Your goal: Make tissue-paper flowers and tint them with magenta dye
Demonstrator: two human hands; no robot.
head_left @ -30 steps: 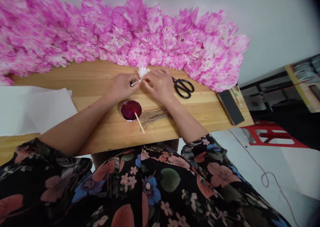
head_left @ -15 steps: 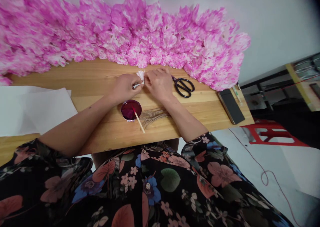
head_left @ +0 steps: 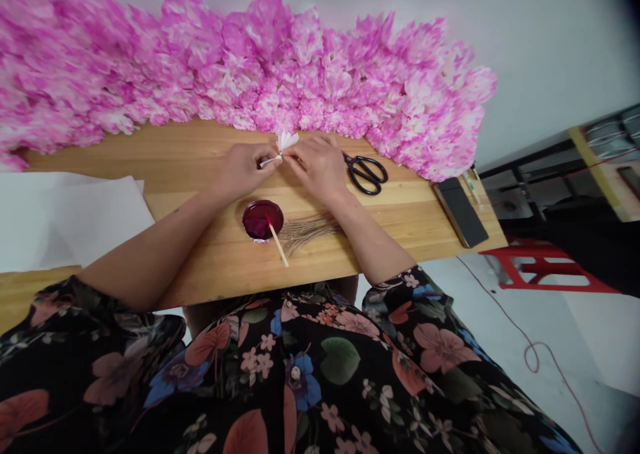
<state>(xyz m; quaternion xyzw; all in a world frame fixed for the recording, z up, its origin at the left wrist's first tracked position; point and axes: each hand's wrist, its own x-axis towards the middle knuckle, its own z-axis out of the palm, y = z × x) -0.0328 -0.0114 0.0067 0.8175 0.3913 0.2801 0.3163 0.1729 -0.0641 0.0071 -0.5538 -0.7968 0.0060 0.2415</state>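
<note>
Both my hands meet over the wooden table (head_left: 190, 167), pinched on a small folded white paper piece (head_left: 286, 141) whose fanned end sticks up between them. My left hand (head_left: 244, 169) grips its lower twisted end. My right hand (head_left: 316, 166) pinches it from the right with fingers curled. Just below my hands sits a small dish of dark red dye (head_left: 263, 219) with a wooden stick (head_left: 278, 237) resting in it. A bundle of thin wires (head_left: 310, 229) lies beside the dish.
A long heap of pink and white paper flowers (head_left: 240, 74) runs along the table's back edge. Black scissors (head_left: 367, 173) lie right of my hands, a dark phone (head_left: 461, 213) at the right end. White paper sheets (head_left: 65, 217) cover the left. A red stool (head_left: 543, 271) stands on the floor.
My hands have stayed in place, working the white paper piece; its fanned end has shifted slightly between my fingers. Nothing else has moved.
</note>
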